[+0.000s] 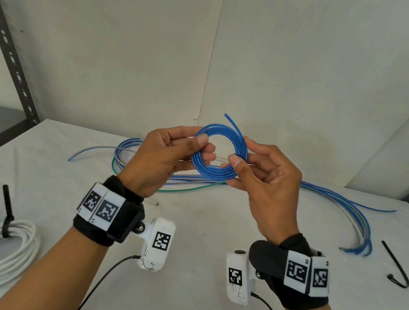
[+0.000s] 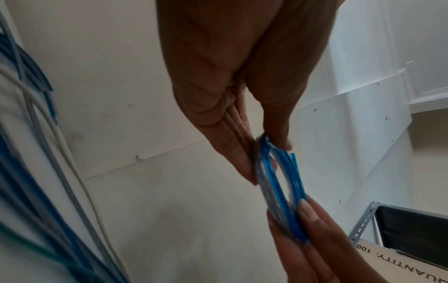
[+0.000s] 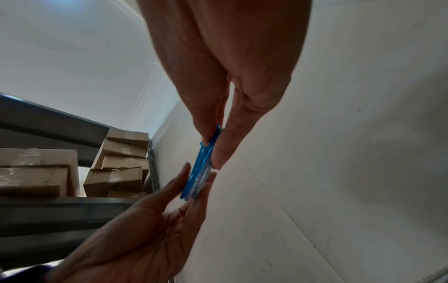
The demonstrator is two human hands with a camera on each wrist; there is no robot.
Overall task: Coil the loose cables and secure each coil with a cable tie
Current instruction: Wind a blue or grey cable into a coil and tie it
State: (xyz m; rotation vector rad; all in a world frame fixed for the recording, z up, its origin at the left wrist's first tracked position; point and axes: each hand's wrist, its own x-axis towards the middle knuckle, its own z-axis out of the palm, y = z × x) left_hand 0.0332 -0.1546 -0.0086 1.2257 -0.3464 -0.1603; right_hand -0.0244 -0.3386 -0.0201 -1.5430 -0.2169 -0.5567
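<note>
On the table, loose cables wait at twelve o'clock; the blue coil is pinched by left hand and right hand; keep loops aligned, then fetch the cable tie at three o'clock

Both hands raised at frame centre, each pinching the blue coil.
The left hand grips its left side between thumb and curled fingers; the right hand pinches the right side, thumb in front. Both forearms rise from the lower frame edge.
</note>
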